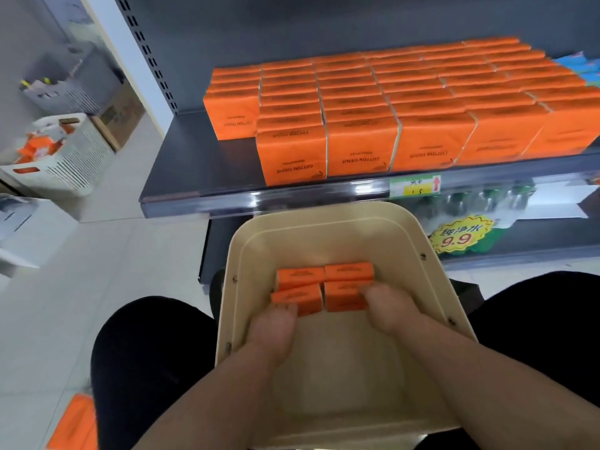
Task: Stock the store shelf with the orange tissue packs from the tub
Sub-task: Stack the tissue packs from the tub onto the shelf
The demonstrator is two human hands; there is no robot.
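Observation:
A cream tub sits between my knees, below the shelf. Several orange tissue packs lie in a tight block at its far end. My left hand reaches into the tub and its fingers curl round the near left pack. My right hand grips the near right pack from its right side. The dark shelf above carries several rows of orange tissue packs, with a bare strip at its left end.
A white slatted basket with orange packs stands on the floor at the left. An orange pack lies on the floor at the bottom left. A lower shelf holds bottles behind a yellow price sign. Blue packs border the orange rows.

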